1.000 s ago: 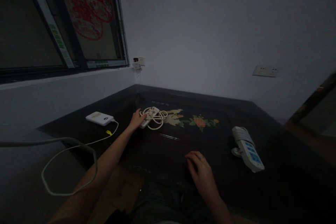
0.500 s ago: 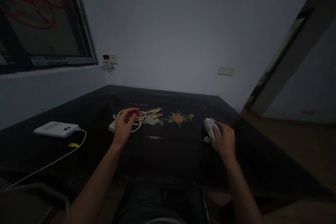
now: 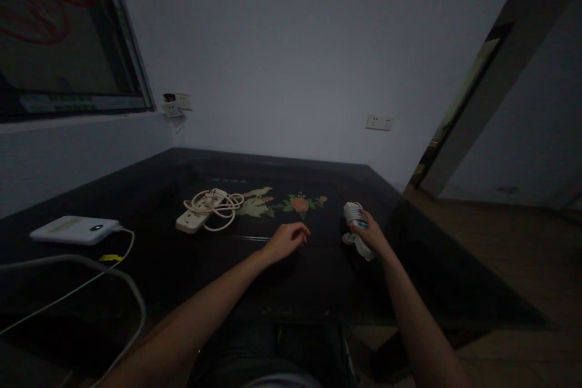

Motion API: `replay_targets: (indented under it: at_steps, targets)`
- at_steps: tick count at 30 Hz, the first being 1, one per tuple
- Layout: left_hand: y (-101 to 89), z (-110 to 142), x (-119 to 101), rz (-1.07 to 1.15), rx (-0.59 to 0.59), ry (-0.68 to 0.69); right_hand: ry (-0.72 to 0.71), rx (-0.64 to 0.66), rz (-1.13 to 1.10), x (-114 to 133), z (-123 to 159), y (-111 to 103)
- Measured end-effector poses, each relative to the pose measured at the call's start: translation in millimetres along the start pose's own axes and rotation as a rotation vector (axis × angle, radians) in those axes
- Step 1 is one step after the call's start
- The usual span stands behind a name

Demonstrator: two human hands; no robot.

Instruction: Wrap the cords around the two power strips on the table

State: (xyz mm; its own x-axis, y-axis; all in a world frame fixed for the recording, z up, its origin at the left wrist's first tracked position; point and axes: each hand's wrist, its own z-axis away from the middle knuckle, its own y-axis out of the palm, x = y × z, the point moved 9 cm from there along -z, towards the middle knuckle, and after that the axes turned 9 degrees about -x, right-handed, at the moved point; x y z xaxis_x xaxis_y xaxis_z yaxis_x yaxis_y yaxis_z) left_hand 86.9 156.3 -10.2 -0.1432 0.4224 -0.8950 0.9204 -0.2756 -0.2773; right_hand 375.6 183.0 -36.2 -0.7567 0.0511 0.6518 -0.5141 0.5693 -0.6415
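My right hand [image 3: 370, 232] grips a long white object with a cord wound round it [image 3: 353, 213], which looks like a power strip, at the right of the dark table. A round white plug lies against its left side, and the fingers hide part of its middle. Over the table's middle is my left hand [image 3: 286, 241], holding nothing, its fingers loosely bent. Behind and to the left of that hand, apart from it, lies a white power strip [image 3: 190, 220] with its cream cord [image 3: 225, 206] heaped in loose loops on top.
The dark table [image 3: 291, 291] has a flower design. At left lie a white power-bank-like box [image 3: 75, 229] with a thin cable [image 3: 130, 247] and a yellow scrap [image 3: 111, 257]. A thicker pale cable [image 3: 136, 294] hangs nearer. Wall sockets [image 3: 379, 122] sit beyond the table.
My left hand has moved right, away from the loosely corded power strip, towards my right hand. My right hand still grips the cord-wrapped one. The view has shifted slightly right.
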Motion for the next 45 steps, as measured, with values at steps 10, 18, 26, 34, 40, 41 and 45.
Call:
replay_targets:
  at_steps: [10,18,26,34,40,41,45]
  targets:
    - [8.0,7,15,-0.007,0.054,-0.002,-0.027,-0.04,-0.307,47,9,2]
    - [-10.6,-7,20,0.259,-0.094,-0.13,-0.319,-0.062,-0.622,188,47,24]
    - [-8.9,-1,4,0.523,-0.045,-0.176,-0.42,-0.143,-0.572,226,93,22]
    - [-25.1,-4,16,0.551,-0.23,-0.216,-0.269,0.072,-0.832,198,68,41]
    - [-53.0,-6,22,0.559,-0.355,-0.264,-0.07,0.412,-0.928,175,60,90]
    - [-57.2,-6,21,0.561,-0.371,-0.266,-0.07,0.46,-0.929,176,64,97]
    - [-68.3,-5,14,0.581,-0.401,-0.272,-0.04,0.593,-0.977,182,85,117]
